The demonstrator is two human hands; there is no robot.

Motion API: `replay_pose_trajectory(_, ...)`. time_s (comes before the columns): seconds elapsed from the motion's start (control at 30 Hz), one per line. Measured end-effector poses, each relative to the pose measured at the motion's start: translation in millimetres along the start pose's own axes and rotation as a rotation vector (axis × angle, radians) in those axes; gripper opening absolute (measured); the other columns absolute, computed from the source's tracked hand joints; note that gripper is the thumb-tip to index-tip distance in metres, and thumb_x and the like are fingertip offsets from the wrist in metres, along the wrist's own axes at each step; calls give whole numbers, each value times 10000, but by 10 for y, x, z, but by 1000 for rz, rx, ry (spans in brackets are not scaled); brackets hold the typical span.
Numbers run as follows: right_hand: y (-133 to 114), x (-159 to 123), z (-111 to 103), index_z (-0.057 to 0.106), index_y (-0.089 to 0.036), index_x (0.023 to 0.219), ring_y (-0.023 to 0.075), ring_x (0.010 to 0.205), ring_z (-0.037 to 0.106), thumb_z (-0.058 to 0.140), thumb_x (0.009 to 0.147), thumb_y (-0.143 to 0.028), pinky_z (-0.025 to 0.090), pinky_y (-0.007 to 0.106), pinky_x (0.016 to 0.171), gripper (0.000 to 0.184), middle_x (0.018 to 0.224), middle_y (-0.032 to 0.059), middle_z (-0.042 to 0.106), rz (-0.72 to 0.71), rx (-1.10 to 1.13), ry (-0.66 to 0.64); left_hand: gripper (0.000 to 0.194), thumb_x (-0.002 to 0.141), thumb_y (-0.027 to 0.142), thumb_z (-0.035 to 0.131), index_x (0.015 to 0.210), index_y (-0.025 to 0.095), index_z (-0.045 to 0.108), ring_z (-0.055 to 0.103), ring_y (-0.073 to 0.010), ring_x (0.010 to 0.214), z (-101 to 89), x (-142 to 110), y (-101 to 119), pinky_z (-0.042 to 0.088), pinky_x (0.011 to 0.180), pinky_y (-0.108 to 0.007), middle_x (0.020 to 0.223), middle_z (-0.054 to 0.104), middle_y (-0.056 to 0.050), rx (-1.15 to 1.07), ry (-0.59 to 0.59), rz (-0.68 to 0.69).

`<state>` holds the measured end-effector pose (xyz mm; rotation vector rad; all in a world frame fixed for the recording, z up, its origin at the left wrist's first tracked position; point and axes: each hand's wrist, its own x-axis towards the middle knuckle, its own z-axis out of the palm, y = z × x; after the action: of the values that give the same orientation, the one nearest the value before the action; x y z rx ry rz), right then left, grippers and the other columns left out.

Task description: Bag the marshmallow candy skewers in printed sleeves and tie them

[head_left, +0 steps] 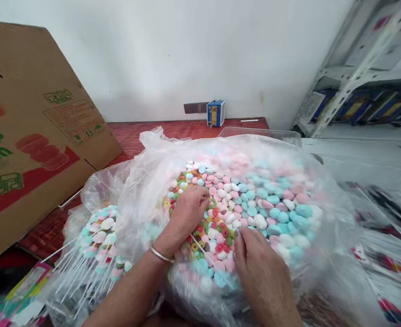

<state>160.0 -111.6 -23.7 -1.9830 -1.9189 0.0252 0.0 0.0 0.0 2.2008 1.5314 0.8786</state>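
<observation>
A large clear plastic bag (166,152) lies opened in front of me, full of pink, white and blue marshmallows (251,211). Among them are small ring-shaped gummy candies (219,227) in red, green and yellow. My left hand (190,206) is over the candies with its fingers curled down and closed; what they hold is hidden. A thin white stick (200,245) lies across the candies just below it. My right hand (263,272) is at the near side of the pile, thumb and fingers bent together at the candies. Anything in its fingertips cannot be made out.
To the left, a bunch of candy skewers (100,236) on white sticks rests on plastic. A big cardboard box (40,136) stands behind them. A small blue box (216,113) sits by the wall. White metal shelves (343,91) and blurred packets (388,259) are at right.
</observation>
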Motion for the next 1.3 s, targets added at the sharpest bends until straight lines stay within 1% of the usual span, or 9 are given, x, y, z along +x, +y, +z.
replay_pose_trajectory(0.27,-44,-32,-38,632,-229,827,171,572,611,579,929,-189,272,280,466,122,767,9,640,-3,-9,16,85,795,234,699,858,181,720,651,-172,733,-36,-96,43,477,687,-284,792,733,-13,-424,-96,-274)
replay_pose_trajectory(0.4,-59,-57,-29,632,-224,836,173,585,601,564,929,-173,276,281,471,126,788,20,637,11,25,4,84,809,217,695,866,207,756,671,-178,787,23,-173,85,495,730,-285,842,755,-7,-447,-80,-209)
replay_pose_trajectory(0.53,-74,-73,7,617,-212,825,188,640,617,462,958,-166,354,284,520,209,786,38,625,33,172,31,109,853,241,682,913,239,773,677,-168,812,72,-288,187,506,753,-270,873,763,3,-444,-14,-105)
replay_pose_trajectory(0.63,-69,-74,25,656,-180,1018,209,774,668,380,973,-158,442,288,632,280,867,66,664,15,307,67,164,905,230,618,989,241,758,683,-166,886,58,-332,244,511,805,-265,955,763,-8,-430,12,-23)
replay_pose_trajectory(0.8,-38,-48,12,629,-186,1251,208,957,700,342,1015,-219,473,277,770,373,1069,82,733,39,438,7,215,929,212,545,1041,213,727,692,-166,865,29,-327,293,533,775,-266,978,760,-26,-458,-14,-65)
replay_pose_trajectory(0.93,-47,-8,32,667,-207,1049,197,768,686,341,1009,-243,422,269,647,331,905,54,736,99,477,-46,255,920,151,503,1037,202,724,698,-162,877,114,-364,337,534,800,-272,967,766,-29,-419,5,-3)
replay_pose_trajectory(1.1,-37,144,6,559,-221,772,180,614,579,349,997,-270,322,271,569,312,705,22,647,150,471,-27,338,914,102,454,1095,211,717,704,-161,905,180,-393,383,533,813,-276,990,765,-35,-354,-24,75)
replay_pose_trajectory(1.2,60,350,-107,524,-223,745,164,589,535,421,965,-266,296,263,562,247,675,4,620,207,432,-2,395,942,132,439,1250,249,657,705,-159,869,112,-251,402,523,783,-279,998,765,-20,-251,-31,74)
replay_pose_trajectory(1.3,163,615,-183,589,-221,825,167,612,540,498,911,-218,287,258,570,125,667,-5,624,267,343,18,327,943,151,458,1148,218,703,687,-187,873,46,24,412,496,797,-301,975,753,-45,-36,-18,101)
